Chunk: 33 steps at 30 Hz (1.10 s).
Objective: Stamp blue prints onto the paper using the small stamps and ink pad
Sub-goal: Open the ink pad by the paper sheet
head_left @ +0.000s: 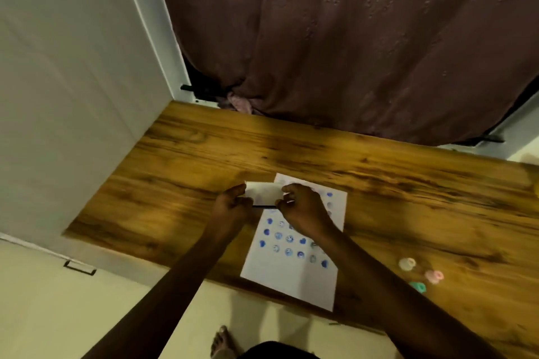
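Note:
A white sheet of paper lies on the wooden table, covered with several blue stamped prints. Both hands hold a small flat ink pad case just above the paper's far left corner; its pale lid is tilted up from a dark base edge. My left hand grips its left end and my right hand grips its right end. Three small round stamps lie on the table to the right: a cream stamp, a pink stamp and a green stamp.
A dark brown curtain hangs behind the table's far edge. A white wall or door panel stands close on the left. The table's near edge runs by my bare foot on the pale floor.

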Available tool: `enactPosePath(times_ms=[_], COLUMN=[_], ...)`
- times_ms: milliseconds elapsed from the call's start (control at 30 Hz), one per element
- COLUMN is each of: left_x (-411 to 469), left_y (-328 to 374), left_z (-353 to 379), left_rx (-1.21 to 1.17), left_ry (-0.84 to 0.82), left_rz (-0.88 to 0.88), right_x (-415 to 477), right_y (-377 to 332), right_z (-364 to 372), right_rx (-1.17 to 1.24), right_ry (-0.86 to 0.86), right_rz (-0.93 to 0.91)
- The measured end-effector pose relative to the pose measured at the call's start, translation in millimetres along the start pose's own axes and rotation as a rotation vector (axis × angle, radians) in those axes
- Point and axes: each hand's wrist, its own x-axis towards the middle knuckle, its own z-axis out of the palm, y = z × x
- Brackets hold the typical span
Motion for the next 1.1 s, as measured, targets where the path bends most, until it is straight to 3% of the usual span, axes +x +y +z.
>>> enactPosePath(times_ms=[233,567,967,1100], left_x=[-3,0,18,27], left_y=[-47,-95,-113,-108], left_z=[-56,-93,-105,-109], left_rx=[0.175,0.208,0.585,0.767], left_ry=[0.166,0.029,-0.089,-0.114], left_rz=[0.007,-0.051,0.150,0.313], right_x=[-4,-9,-16,-16], right_y=[-29,-39,-33,-35], right_z=[68,119,133,131], right_rx=[-0.012,-0.097,-0.214,-0.215], right_ry=[-0.114,-0.162,-0.068,-0.039], right_rz=[-0.033,-0.010,0.034,0.023])
